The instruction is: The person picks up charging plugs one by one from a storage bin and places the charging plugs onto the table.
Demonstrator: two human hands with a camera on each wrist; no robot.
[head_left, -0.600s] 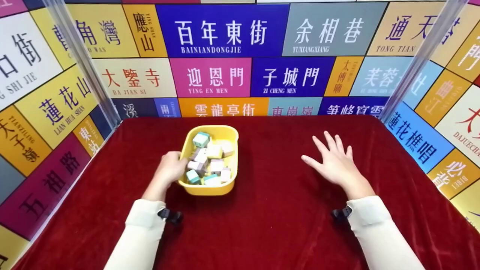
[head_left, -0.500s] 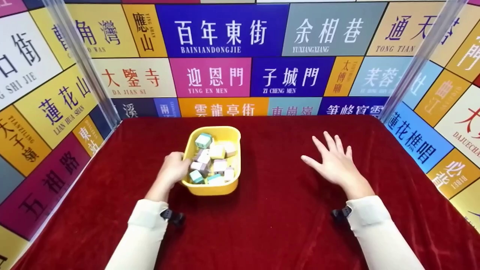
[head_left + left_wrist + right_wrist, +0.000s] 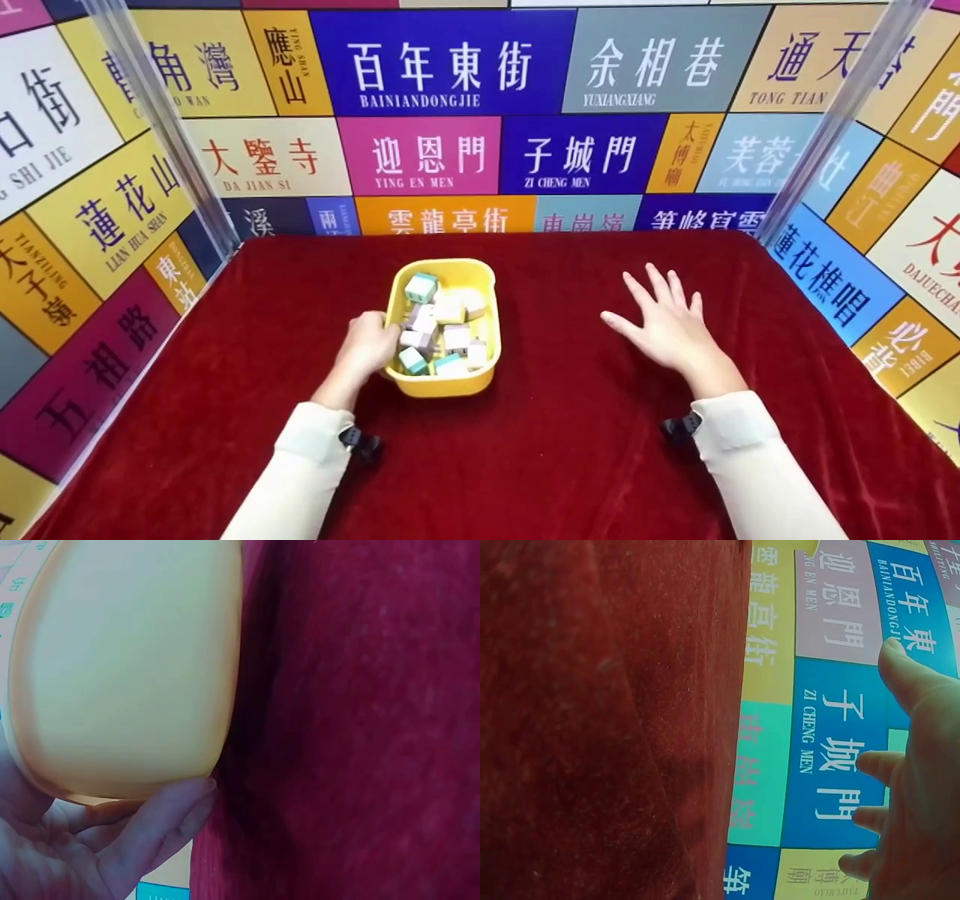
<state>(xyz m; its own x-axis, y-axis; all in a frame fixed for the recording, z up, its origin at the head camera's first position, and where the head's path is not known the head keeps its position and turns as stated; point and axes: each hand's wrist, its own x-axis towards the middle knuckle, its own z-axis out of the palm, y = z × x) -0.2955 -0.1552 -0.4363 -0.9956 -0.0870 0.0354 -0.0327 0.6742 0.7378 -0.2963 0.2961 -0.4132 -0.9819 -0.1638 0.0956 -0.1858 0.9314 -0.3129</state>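
Note:
My left hand [image 3: 367, 341] grips a yellow plastic bin [image 3: 442, 386] by its left side in the head view. In the left wrist view, the thumb presses the outer wall of the bin [image 3: 131, 667] near its bottom edge; the other fingers are partly hidden at the rim. Inside the bin lie several small blocks in white, teal, pale yellow and grey-purple, among them a teal-topped block [image 3: 421, 287]. Off to the right, my right hand [image 3: 671, 334] is held with its fingers spread and touches nothing. The right wrist view shows that same hand [image 3: 922, 772] with nothing in it.
A dark red velvet cloth [image 3: 555, 450] covers the table. Panels with printed street signs [image 3: 450, 60] enclose the back and sides. Clear upright posts [image 3: 161, 120] stand at both back corners. A small black camera [image 3: 364, 442] sits on each wrist.
My left hand and the bin have moved to the right and slightly nearer to me, the blocks travelling along inside. The right hand has stayed where it was.

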